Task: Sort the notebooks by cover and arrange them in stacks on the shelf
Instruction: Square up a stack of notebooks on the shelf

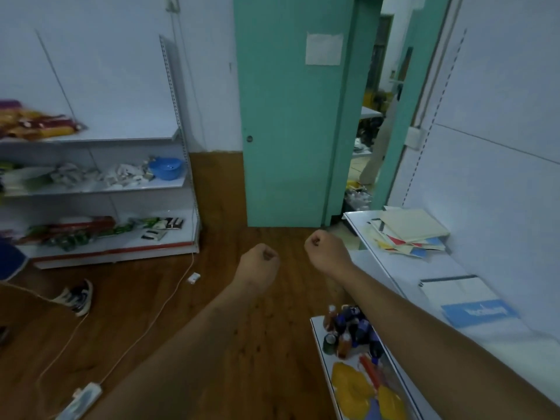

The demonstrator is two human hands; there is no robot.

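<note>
2 forearms outstretched; left grip (260, 262), right grip (325, 248) fisted, empty, beside shelf (394, 268).

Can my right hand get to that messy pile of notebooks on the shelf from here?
Probably yes. The right hand, fisted and holding nothing, hangs just left of the shelf, and nothing lies between it and the pile of notebooks.

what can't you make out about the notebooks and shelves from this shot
Head view only:
- Messy notebook pile: the cream top cover hides those beneath; only coloured corners show.
- Blue-labelled notebook: label print too blurred to read.
- Lower shelf: cut off by the bottom edge, partly behind the right forearm.
- Left shelving unit: packets blurred.
</note>
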